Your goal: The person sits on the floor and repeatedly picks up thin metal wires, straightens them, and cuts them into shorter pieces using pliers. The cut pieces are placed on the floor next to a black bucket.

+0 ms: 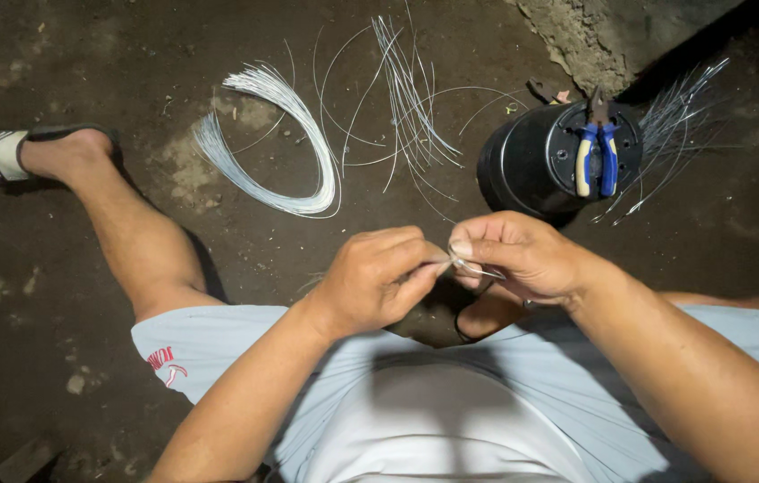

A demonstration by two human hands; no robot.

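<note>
A thin, shiny wire piece sits pinched between both hands above the lap: left hand curled tight, right hand gripping with thumb and fingertips.

Pliers on bucket, wire bundle left of it, loose wires btwn
</note>
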